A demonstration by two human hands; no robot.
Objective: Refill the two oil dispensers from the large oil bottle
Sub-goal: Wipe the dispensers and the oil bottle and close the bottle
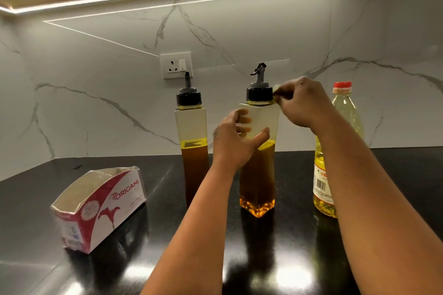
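Both forearms extended, left hand (236, 137) curled, right hand (300, 100) pinching.

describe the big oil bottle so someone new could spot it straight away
On the black countertop against the marble wall, three bottles stand in a row. The large oil bottle is the rightmost, partly behind the right forearm. Unlike the two dispensers with black pour-spout tops and dark oil, it has a red cap, pale yellow oil and a white label.

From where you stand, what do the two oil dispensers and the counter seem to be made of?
Near dispenser, gripped by the left hand: clear plastic, probably; the oil and fingers show through it. The far dispenser looks the same. Both caps look like matte black plastic. Counter: glossy black stone, perhaps granite; it mirrors the lights.
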